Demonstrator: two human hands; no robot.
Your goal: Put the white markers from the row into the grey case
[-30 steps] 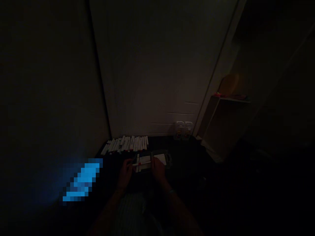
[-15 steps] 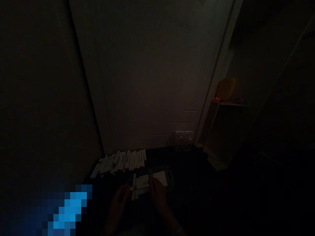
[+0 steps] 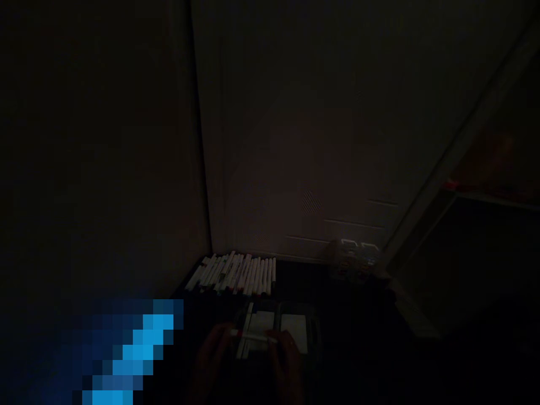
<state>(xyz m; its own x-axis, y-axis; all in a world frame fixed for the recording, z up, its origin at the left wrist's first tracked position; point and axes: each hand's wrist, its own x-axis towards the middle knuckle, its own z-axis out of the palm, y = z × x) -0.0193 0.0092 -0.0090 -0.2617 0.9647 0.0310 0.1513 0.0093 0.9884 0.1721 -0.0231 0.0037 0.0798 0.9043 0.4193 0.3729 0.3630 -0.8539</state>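
A white marker pen with a red band near its left end lies level between my two hands. My left hand pinches its red-banded end. My right hand has its fingers closed on the other end. Just beneath, a clear plastic case lies opened out, with a white sheet in its right half and another white sheet in its left. Slim white markers lie along the left side of the case. Darkness hides finer detail of the fingers.
Several white markers lie in a row on the dark tabletop behind the case. Two clear containers stand against the back wall. A box-like shelf with red and orange items stands at right.
My view has turned left, so everything sits further right in the picture. The scene is dimmer. Both hands still hold the marker pen over the case.
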